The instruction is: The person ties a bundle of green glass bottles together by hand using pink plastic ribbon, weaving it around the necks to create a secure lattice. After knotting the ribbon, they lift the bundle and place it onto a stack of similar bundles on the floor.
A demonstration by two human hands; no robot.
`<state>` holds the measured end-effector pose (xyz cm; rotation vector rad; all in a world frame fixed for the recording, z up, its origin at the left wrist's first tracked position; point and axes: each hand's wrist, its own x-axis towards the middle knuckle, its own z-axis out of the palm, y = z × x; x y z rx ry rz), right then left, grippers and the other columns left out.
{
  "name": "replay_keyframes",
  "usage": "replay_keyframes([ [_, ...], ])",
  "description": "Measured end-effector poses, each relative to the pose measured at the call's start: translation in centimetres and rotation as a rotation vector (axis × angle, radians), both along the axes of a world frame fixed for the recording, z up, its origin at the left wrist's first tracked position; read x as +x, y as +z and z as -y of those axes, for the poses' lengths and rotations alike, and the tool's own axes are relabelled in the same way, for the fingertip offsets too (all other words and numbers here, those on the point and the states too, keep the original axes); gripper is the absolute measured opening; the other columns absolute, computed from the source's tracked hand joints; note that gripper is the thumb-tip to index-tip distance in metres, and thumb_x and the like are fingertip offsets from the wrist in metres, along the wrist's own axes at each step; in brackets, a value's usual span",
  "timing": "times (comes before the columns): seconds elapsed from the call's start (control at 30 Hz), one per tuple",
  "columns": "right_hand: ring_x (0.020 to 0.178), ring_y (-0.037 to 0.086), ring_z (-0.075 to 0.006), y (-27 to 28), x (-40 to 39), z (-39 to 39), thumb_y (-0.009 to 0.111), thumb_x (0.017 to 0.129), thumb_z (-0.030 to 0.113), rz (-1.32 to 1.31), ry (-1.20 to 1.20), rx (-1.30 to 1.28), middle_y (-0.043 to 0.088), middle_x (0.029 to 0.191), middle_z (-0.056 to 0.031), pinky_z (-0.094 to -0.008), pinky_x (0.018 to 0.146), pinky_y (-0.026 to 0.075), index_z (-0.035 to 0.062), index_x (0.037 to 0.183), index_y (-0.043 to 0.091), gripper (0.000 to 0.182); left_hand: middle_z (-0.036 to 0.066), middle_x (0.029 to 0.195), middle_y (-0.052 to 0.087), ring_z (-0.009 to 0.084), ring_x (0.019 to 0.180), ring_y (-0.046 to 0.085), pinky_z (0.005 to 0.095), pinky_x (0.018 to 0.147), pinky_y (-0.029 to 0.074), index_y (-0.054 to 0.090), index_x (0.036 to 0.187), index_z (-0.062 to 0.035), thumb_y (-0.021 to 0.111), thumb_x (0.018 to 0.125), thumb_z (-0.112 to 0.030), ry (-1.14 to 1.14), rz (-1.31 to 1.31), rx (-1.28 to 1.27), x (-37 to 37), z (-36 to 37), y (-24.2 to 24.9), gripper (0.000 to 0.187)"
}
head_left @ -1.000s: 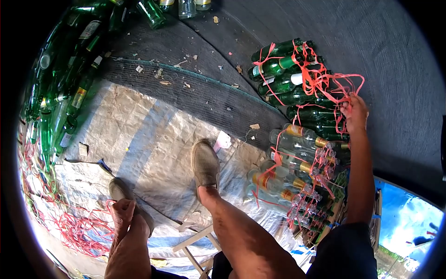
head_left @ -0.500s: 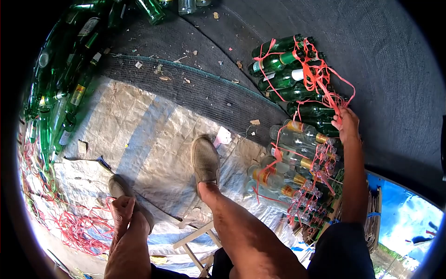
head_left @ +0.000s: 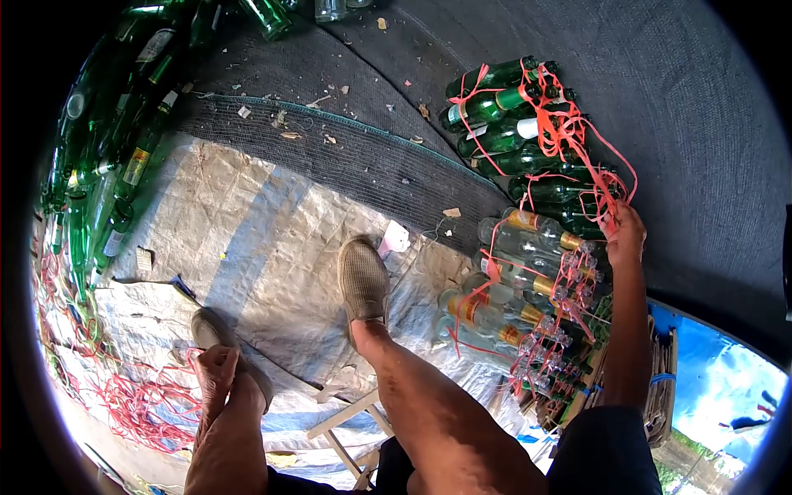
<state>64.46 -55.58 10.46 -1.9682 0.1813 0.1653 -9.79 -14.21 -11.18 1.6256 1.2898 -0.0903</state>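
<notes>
My right hand (head_left: 627,233) is closed on loose red plastic string (head_left: 606,194) at the right. The string runs up to several green glass bottles (head_left: 503,136) tied together on their sides. Just below, clear glass bottles (head_left: 495,309) with yellow labels are bound with the same kind of string. My left hand (head_left: 217,371) rests with curled fingers by my lower left leg, above the left shoe's heel. Whatever lies inside those fingers, if anything, is hidden. A tangle of red string (head_left: 148,404) lies beside that hand on the left.
Many loose green bottles (head_left: 136,165) are heaped along the left edge. A pale, creased tarp (head_left: 280,239) covers the ground under my shoes, with dark mesh (head_left: 330,74) beyond it, scattered with scraps. A wooden frame (head_left: 342,417) stands between my legs.
My right hand has shifted slightly down and right with the red string, whose loop now lies differently near the bottle necks. My left hand stays in place.
</notes>
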Motion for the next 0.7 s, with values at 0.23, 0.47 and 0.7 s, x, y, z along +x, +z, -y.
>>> replay_keyframes([
  [0.23,0.094,0.075,-0.0196,-0.4,2.3,0.4,0.068,0.104,0.01,0.091,-0.067,-0.082,0.076,0.114,-0.0104,-0.037,0.078,0.068,0.0012,0.128,0.071,0.026,0.005,0.062,0.068,0.008,0.055,0.058,0.0299,0.052,0.044,0.076,0.085,0.0032,0.08,0.094,-0.017,-0.009,0.001,-0.012,-0.7,-0.2,-0.7,0.023],
  [0.47,0.116,0.072,-0.0298,-1.1,4.7,3.2,0.066,0.106,0.01,0.253,-0.097,-0.22,0.071,0.127,-0.017,-0.0435,0.095,0.067,0.0005,0.139,0.067,0.034,0.001,0.06,0.064,0.0053,0.055,0.053,0.0286,0.05,0.039,0.076,0.086,0.0036,0.08,0.095,-0.015,0.034,0.029,-0.06,-0.4,-0.2,-0.3,0.022],
  [0.7,0.118,0.069,-0.0279,-0.7,2.2,4.5,0.07,0.105,0.018,0.228,-0.147,-0.504,0.071,0.13,-0.0158,-0.0427,0.096,0.061,0.0037,0.138,0.07,0.036,0.001,0.059,0.063,0.0054,0.053,0.052,0.0286,0.049,0.038,0.075,0.086,0.0033,0.08,0.095,-0.015,-0.034,0.075,0.084,-1.4,0.2,-1.5,0.021],
])
